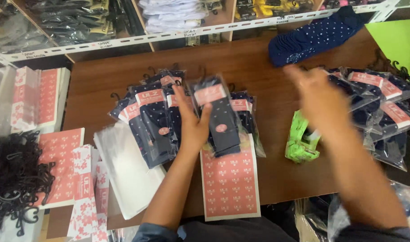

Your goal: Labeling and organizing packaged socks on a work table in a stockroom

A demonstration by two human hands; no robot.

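My left hand (192, 121) grips a clear-bagged pair of dark navy socks (218, 117) with a pink header card, held over a pink sticker sheet (230, 183). Just left of it lies a fanned stack of like sock packets (149, 112). My right hand (319, 96) is blurred and empty, fingers spread, above the table beside a green tape dispenser (301, 141) and near more bagged socks (384, 105) at the right.
A pile of clear plastic bags (129, 168) lies left of my arm. Pink header cards (57, 157) and black plastic hooks (17, 179) sit at the far left. Loose navy dotted socks (312, 38) lie at the back. Shelves of goods (169, 18) run behind the brown table (241, 62).
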